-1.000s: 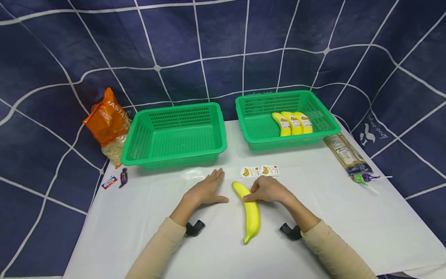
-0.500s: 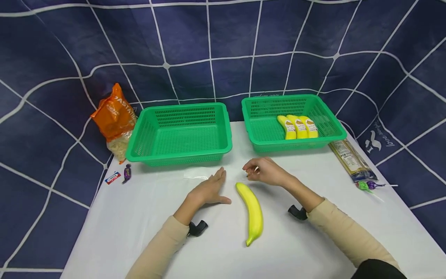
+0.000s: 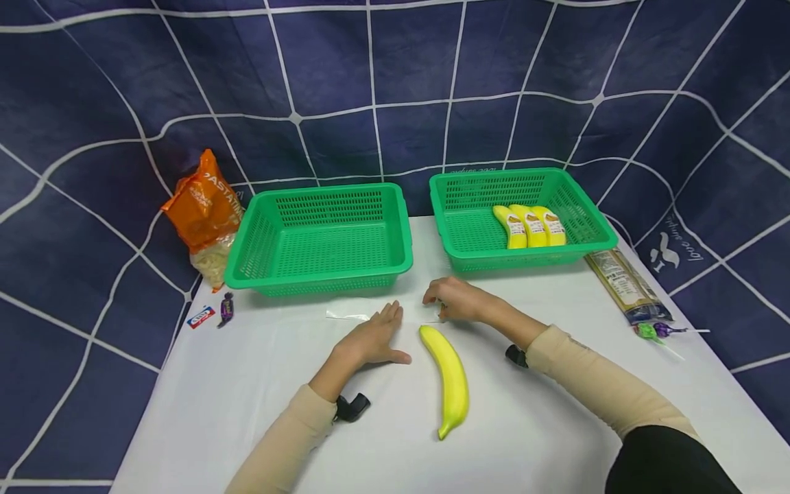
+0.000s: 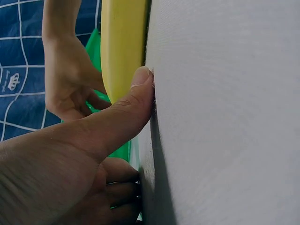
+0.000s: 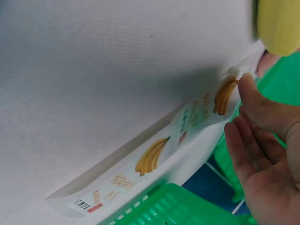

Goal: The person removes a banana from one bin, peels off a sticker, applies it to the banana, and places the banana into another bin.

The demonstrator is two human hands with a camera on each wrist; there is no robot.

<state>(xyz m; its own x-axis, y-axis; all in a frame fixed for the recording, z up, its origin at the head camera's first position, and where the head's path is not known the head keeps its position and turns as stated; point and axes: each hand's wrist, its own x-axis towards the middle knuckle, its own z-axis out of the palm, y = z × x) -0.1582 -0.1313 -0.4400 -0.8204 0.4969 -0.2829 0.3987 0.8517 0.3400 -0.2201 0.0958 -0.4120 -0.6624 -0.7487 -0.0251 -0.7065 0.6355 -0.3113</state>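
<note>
My left hand (image 3: pixel 373 336) lies flat with straight fingers, its fingertips on the table by the clear end of a sticker strip (image 3: pixel 345 309). The thumb points toward a yellow banana (image 3: pixel 453 384), apart from it in the head view. Beyond the banana's top end, my right hand (image 3: pixel 459 300) bends over the strip. In the right wrist view its thumb tip pinches the edge of one banana sticker (image 5: pixel 225 96); the index fingertip is hidden behind. A second banana sticker (image 5: pixel 152 157) lies farther along the strip.
Behind stand a bare green basket (image 3: pixel 321 240) and another green basket (image 3: pixel 487 261) holding 3 labelled bananas (image 3: pixel 531 226). An orange pasta bag (image 3: pixel 206 206) and wrapped candies (image 3: pixel 226 310) sit at left. A long packet (image 3: pixel 623 285) and lollipops (image 3: pixel 657 331) lie at right.
My right hand has left the banana and moved up to the sticker strip, then slid slightly left there. My left hand has stayed in place. The head view has shifted a little.
</note>
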